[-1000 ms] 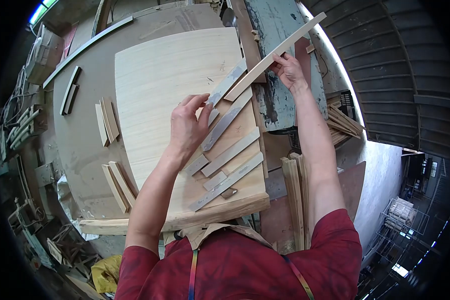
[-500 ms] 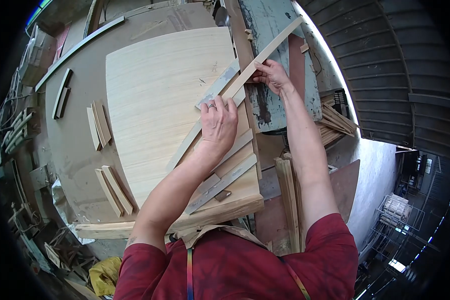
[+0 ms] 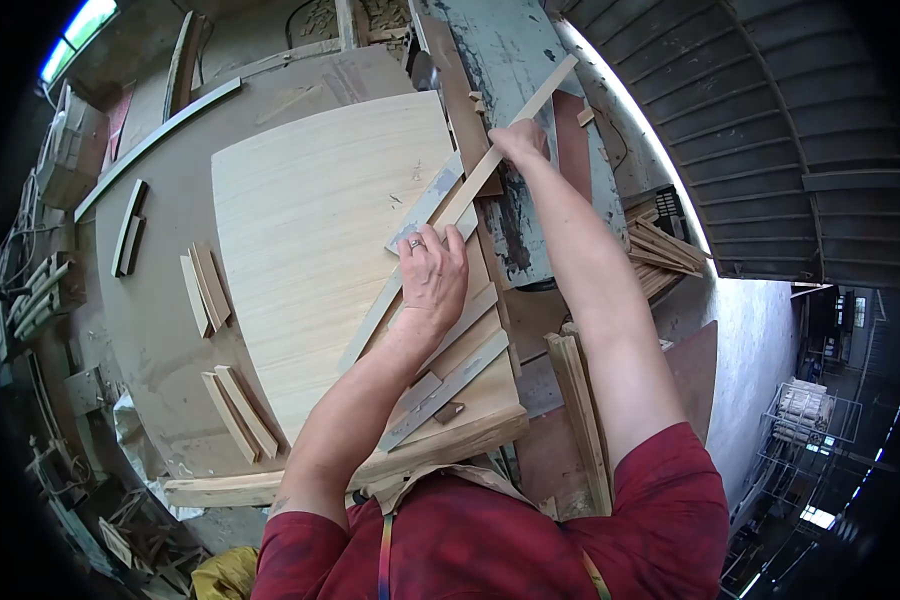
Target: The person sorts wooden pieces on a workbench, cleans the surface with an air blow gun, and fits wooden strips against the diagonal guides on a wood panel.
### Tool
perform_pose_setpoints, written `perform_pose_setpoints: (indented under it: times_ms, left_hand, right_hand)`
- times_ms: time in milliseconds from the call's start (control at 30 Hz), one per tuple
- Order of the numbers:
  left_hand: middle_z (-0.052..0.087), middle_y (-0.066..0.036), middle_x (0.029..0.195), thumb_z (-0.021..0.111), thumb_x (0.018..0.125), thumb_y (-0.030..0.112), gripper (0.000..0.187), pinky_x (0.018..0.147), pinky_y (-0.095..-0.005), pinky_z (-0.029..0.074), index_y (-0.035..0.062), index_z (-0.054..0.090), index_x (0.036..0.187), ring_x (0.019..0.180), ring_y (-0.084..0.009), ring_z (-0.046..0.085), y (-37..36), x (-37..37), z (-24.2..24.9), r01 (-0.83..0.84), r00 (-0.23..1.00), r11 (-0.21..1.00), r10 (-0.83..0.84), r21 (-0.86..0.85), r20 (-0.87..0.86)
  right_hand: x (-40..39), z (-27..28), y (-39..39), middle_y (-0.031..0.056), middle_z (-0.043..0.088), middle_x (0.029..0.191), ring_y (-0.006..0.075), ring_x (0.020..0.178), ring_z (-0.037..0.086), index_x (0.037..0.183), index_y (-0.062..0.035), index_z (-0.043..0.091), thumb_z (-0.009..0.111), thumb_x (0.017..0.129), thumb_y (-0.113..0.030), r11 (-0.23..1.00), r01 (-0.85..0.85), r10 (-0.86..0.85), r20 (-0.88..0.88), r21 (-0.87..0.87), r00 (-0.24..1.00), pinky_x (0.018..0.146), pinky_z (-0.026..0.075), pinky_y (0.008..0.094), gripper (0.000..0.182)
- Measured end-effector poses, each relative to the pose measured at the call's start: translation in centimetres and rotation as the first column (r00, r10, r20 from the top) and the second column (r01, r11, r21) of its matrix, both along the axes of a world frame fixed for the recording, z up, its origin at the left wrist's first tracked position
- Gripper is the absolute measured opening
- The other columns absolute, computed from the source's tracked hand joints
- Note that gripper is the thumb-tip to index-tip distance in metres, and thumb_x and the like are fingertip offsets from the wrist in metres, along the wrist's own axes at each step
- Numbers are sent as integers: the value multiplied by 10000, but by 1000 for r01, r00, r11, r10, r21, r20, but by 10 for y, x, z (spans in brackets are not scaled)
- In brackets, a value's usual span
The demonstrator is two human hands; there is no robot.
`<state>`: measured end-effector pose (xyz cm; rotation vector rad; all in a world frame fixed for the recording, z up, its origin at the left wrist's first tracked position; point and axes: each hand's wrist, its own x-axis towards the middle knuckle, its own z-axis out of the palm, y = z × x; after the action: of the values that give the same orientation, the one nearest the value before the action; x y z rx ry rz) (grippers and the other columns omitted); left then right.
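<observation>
A long pale wooden strip [image 3: 481, 177] runs diagonally from the panel out past its right edge. My left hand [image 3: 433, 278], a ring on one finger, has its fingers curled over the strip's near end. Farther along, my right hand [image 3: 523, 143] is closed round the strip, its fingertips partly hidden. Beside the strip lies a grey-faced wooden strip [image 3: 432, 198], also slanted. Under these is a wide pale wooden panel [image 3: 315, 230]. Another light strip [image 3: 372, 318] passes beneath my left wrist.
More grey-faced strips [image 3: 450, 390] lie near the panel's front right corner. Paired wooden strips [image 3: 240, 412] rest on the brown tabletop [image 3: 160, 370] at left. A worn blue-grey surface [image 3: 490, 50] adjoins at right, with stacked wood [image 3: 660, 248] beyond and upright boards [image 3: 578, 410] nearer me.
The view has shifted, so the bench sits lower in the picture. My right hand has turned from a fingertip hold to closing over the strip; my left hand stays at its near end.
</observation>
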<state>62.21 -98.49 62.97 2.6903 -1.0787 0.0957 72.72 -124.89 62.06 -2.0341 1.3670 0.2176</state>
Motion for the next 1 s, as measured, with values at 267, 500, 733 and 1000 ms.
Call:
perform_pose_setpoints:
  times_ms: [267, 500, 733, 1000]
  left_hand:
    - [623, -192, 1038, 606, 917, 125, 271, 850, -428, 466, 15, 649, 1161, 951, -317, 632, 4, -3, -6, 1, 1000, 1000, -2, 19, 31]
    - [627, -235, 1132, 581, 937, 114, 395, 899, -445, 476, -5, 671, 1303, 1015, -343, 625, 6, -5, -12, 31, 998, 1000, -31, 3, 48]
    - [623, -246, 1149, 586, 933, 107, 404, 915, -448, 473, -14, 668, 1309, 1039, -357, 623, 9, -10, -11, 33, 994, 999, -33, 6, 101]
    - [603, -230, 1160, 600, 885, 103, 450, 948, -455, 470, -15, 643, 1317, 1071, -368, 610, 7, -11, -18, 6, 996, 1000, -5, -7, 87]
  right_hand:
    - [1, -20, 7, 229, 732, 1201, 344, 1114, 727, 1101, 39, 734, 739, 794, -229, 984, 87, -81, 45, -156, 996, 956, 585, 442, 408]
    - [-19, -38, -35, 148, 753, 1010, 289, 949, 744, 1088, 7, 728, 759, 926, -298, 875, 236, -408, 384, 422, 828, 858, 597, 458, 347]
    - [-37, -39, -40, 103, 734, 989, 245, 884, 728, 1115, 9, 702, 680, 1019, -134, 816, -22, -418, 617, 578, 667, 849, 589, 423, 174]
    - [-37, -41, -37, 110, 729, 1020, 238, 890, 718, 1145, 28, 699, 704, 995, -111, 818, -45, -448, 683, 574, 577, 827, 585, 401, 205]
